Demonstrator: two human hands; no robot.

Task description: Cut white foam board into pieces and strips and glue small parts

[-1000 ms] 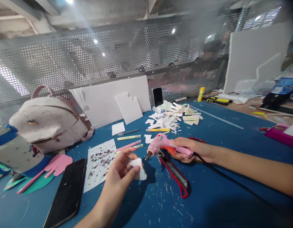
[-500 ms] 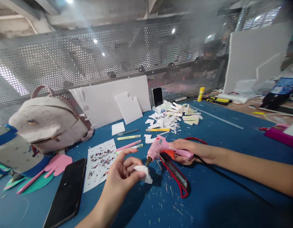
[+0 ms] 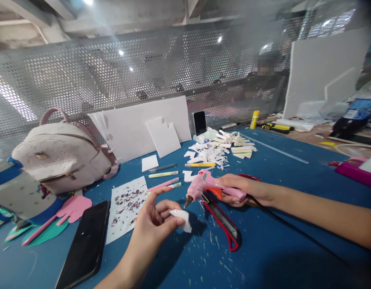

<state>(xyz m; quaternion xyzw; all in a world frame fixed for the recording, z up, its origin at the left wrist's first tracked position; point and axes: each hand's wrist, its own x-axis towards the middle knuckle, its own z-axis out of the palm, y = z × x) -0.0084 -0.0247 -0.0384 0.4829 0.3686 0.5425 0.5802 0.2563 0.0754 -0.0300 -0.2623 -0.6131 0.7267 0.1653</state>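
Observation:
Between the thumb and fingers of my left hand [image 3: 157,220] is a small white piece of foam board [image 3: 185,221], held over the table. My right hand [image 3: 241,188] grips a pink hot glue gun [image 3: 201,184] by its handle; an orange trigger shows below the body. The brown-metal nozzle points down and left, just above the upper edge of the white piece. Whether the tip touches it I cannot tell. A red utility knife [image 3: 224,224] lies on the table below the glue gun, and a black cord runs from the gun's handle under my right forearm.
White foam scraps [image 3: 209,152] are heaped behind the glue gun. Pens and markers [image 3: 163,174] lie beside a paper [image 3: 122,216] sprinkled with colored bits. A black phone [image 3: 84,245], a backpack [image 3: 61,148] and a pink cutout hand [image 3: 73,208] are at left. White boards [image 3: 137,128] lean behind.
My left hand has shifted the white piece slightly right and turned it. The glue gun's nozzle came down to the piece, then lifted a little.

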